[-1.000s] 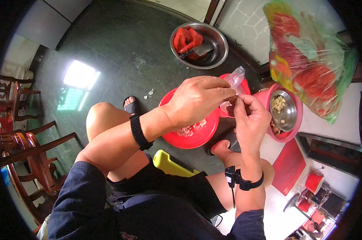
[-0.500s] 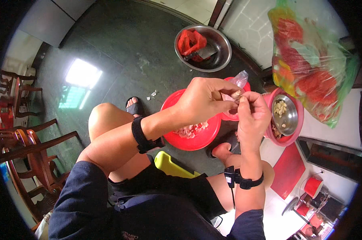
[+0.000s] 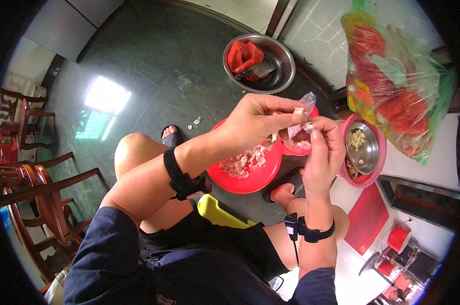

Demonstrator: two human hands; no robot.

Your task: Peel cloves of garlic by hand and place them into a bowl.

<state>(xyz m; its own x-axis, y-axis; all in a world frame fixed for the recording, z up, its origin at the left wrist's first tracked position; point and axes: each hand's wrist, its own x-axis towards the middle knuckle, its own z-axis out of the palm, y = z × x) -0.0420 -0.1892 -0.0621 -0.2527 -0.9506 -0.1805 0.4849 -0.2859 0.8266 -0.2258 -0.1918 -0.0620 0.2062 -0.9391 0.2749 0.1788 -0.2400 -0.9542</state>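
My left hand [image 3: 255,122] pinches a pale garlic clove [image 3: 299,113] between thumb and forefinger. Another pale piece shows below its curled fingers. Close against the clove, my right hand [image 3: 323,150] is closed with thumb and fingertips on a thin bit of garlic skin [image 3: 308,128]. Beneath the hands stands a red basin [image 3: 268,178] with pale pinkish pieces [image 3: 244,161] whose kind I cannot make out. To the right, peeled garlic cloves [image 3: 356,139] lie in a steel bowl [image 3: 370,161], which rests in a pink basin [image 3: 377,179].
A steel basin [image 3: 287,63] with a red bag [image 3: 242,55] and a cleaver [image 3: 260,69] stands ahead. Behind my hands is a smaller red container [image 3: 314,109] with clear plastic. A filled plastic bag [image 3: 393,86] hangs at far right. Wooden chairs [image 3: 47,203] stand left.
My fingertips have drawn slightly apart, and the clove shows more plainly in my left hand. My right hand has shifted slightly down, with skin between its fingertips.
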